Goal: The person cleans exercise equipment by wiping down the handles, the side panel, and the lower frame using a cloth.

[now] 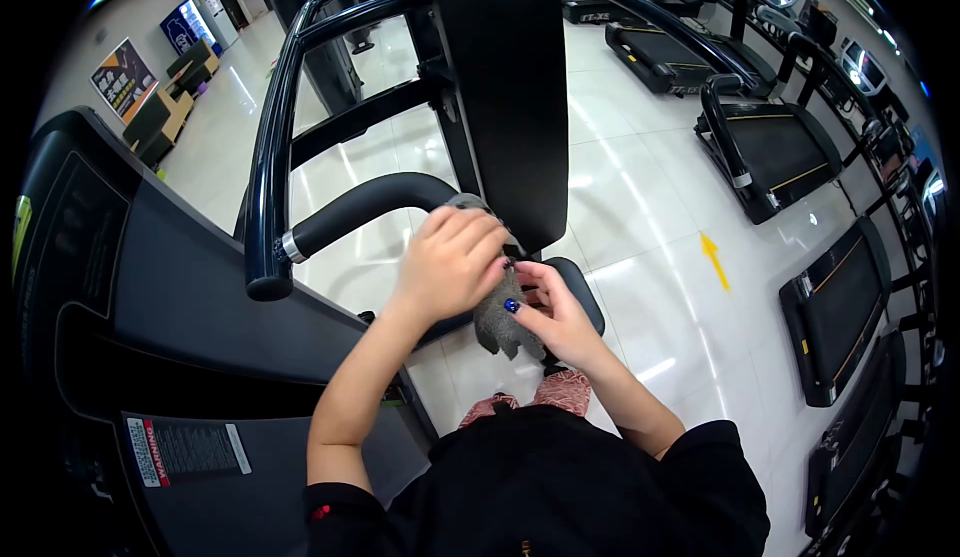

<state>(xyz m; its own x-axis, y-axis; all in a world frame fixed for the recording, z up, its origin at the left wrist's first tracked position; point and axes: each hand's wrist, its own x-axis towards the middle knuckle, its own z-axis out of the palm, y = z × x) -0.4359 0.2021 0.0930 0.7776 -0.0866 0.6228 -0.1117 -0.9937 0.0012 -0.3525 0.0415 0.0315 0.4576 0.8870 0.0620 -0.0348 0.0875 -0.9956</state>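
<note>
Gripping the grey cloth (508, 325) beside the curved handle's (372, 209) inner end, your left hand's (450, 262) fingers curl together; your right hand's (562, 319) look spread, their pinch unclear. Gentle, even tension likely keeps the cloth below the handle untwisted.

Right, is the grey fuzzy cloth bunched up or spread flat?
Bunched up: the cloth is gathered at the left hand and right hand, its uneven lower end hanging below them.

Single head-worn view — forward and steeply down, the hands (500, 282) close below — gym floor (650, 307) beyond.
</note>
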